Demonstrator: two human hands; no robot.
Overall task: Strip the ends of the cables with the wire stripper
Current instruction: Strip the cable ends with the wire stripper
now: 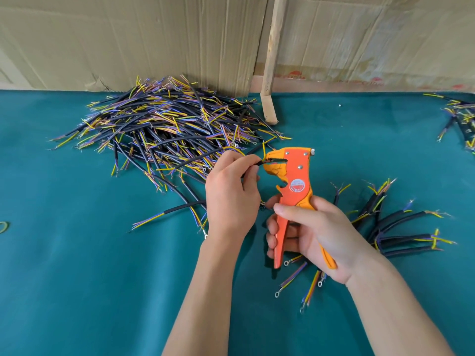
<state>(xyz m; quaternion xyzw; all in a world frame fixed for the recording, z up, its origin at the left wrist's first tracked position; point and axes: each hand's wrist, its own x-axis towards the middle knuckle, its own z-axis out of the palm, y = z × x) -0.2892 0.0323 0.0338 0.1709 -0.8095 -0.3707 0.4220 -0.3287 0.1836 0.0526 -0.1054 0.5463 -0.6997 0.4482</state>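
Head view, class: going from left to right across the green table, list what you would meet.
Big cable pile → left hand pinching a cable → wire stripper → right hand → small cable pile → cables at the right edge.

Teal cloth table, big cable pile far left, smaller cable bundle right

A surface covered in teal cloth fills the lower view. Behind it stand creased sheets of brown cardboard as a wall. A pale wooden stick leans against them, its foot resting on the cloth. Daylight is soft and even.
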